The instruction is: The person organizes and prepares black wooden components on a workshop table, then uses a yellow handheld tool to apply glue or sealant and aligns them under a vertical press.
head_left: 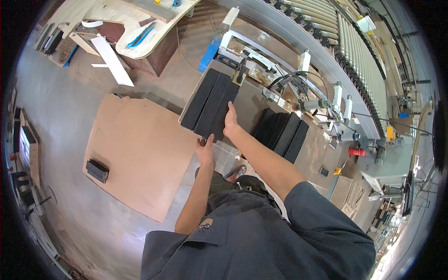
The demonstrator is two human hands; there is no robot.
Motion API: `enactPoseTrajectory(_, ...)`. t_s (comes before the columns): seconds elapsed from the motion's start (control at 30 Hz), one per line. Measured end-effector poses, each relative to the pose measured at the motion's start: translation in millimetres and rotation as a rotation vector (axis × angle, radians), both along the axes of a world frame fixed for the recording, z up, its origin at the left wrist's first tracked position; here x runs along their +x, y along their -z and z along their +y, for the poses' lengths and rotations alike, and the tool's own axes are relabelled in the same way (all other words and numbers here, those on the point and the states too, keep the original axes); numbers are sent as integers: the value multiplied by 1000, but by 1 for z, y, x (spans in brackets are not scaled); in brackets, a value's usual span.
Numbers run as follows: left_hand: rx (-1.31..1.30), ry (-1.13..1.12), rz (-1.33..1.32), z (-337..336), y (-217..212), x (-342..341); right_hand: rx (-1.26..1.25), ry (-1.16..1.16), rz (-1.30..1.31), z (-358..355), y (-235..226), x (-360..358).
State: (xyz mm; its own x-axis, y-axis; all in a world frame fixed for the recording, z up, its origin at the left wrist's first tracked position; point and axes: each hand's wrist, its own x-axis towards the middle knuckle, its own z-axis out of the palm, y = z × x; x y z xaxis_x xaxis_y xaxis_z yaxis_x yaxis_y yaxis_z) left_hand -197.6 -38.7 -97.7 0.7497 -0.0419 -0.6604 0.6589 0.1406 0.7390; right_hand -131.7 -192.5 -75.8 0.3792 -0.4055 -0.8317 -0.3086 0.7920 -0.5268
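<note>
The black bars [211, 103] lie on the table [249, 99], just ahead of my two hands. They are long, side by side, and point away from me, leaning a bit to my right. My right hand [230, 122] is by their long right side, nearly flat, fingers out, not wrapped around anything. My left hand [204, 148] is at their near end, half curled; I cannot tell if it grips. More black blocks [282, 134] sit to the right, beside my right arm.
</note>
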Motion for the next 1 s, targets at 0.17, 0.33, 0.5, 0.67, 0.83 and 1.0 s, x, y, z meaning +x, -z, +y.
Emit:
enactPoseTrajectory(0.17,-159,95,38,0,10,5,170,102,-193,-2,-21,10)
enactPoseTrajectory(0.33,-98,0,-109,36,73,-12,-207,-179,-184,14,-53,-3)
enactPoseTrajectory(0.5,155,4,-234,85,29,-26,-848,-15,-457,-6,-163,-111)
enactPoseTrajectory(0.67,368,125,-549,91,-32,-12,-1301,294,32,-119,-180,-267)
enactPoseTrajectory(0.83,359,160,-896,32,-105,-12,-1260,70,652,-180,-39,-387)
enactPoseTrajectory(1.0,181,188,-1115,-39,-164,-81,-1301,-161,835,-164,41,-387)
